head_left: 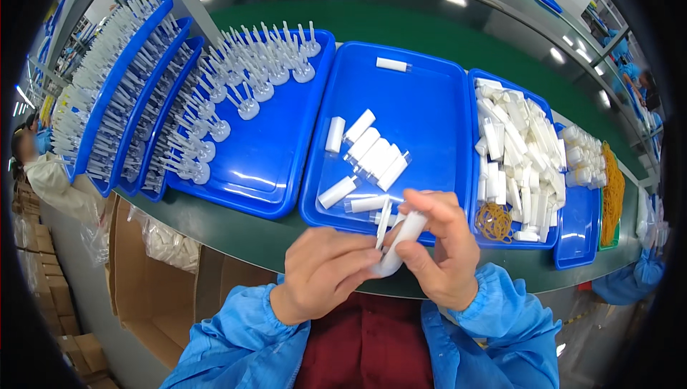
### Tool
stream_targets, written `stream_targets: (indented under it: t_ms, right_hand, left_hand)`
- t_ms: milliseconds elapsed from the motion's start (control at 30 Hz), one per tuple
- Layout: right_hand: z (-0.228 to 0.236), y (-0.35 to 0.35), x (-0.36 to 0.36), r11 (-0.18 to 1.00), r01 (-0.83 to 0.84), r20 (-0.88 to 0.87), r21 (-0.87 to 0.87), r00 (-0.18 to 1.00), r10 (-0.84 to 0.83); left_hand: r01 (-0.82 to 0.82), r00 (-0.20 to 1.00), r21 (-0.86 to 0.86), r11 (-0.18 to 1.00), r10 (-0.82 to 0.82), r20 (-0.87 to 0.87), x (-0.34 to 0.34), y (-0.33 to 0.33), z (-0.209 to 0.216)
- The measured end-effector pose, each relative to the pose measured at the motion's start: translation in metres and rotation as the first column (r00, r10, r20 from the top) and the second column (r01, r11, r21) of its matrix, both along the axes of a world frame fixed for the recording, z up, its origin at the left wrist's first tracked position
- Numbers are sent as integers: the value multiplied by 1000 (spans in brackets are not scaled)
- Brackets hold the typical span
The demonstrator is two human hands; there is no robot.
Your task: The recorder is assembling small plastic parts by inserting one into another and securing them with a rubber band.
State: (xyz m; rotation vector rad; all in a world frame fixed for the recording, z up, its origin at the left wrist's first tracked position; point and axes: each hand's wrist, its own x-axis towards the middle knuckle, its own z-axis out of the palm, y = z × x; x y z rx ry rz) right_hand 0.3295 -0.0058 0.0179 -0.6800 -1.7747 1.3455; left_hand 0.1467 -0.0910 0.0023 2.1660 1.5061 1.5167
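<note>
Close to my body, both hands meet over the near edge of the middle blue tray (pixel 390 52). My right hand (pixel 447 249) is closed around a smooth white cylinder (pixel 409 231), held at a tilt. Pinched in the fingers of my left hand (pixel 322 271) is a thin white stick-like piece (pixel 384 223), standing beside the cylinder. Whether the two pieces touch at the lower end is hidden by my fingers. Several white cylinders with clear ends (pixel 368 146) lie in the tray just beyond my hands, and a single one (pixel 392 65) lies at its far edge.
On the left, a blue tray (pixel 268 167) and stacked tilted trays (pixel 129 74) hold clear round bases with upright white stems. To the right, another tray carries piled white tubes (pixel 522 146) and rubber bands (pixel 494 222). Cardboard boxes (pixel 154 281) stand below the green table.
</note>
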Motion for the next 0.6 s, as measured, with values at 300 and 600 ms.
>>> stream_targets:
  t_ms: [300,600]
  right_hand:
    - [-29,219,-74,634,-74,430,770,794,-430]
    - [-50,235,-67,701,-259,678,664,605,-419]
  left_hand:
    - [-203,971,-42,978,206,118,5,-1,-4]
    - [-116,961,-62,991,128,244,-6,-7,-15]
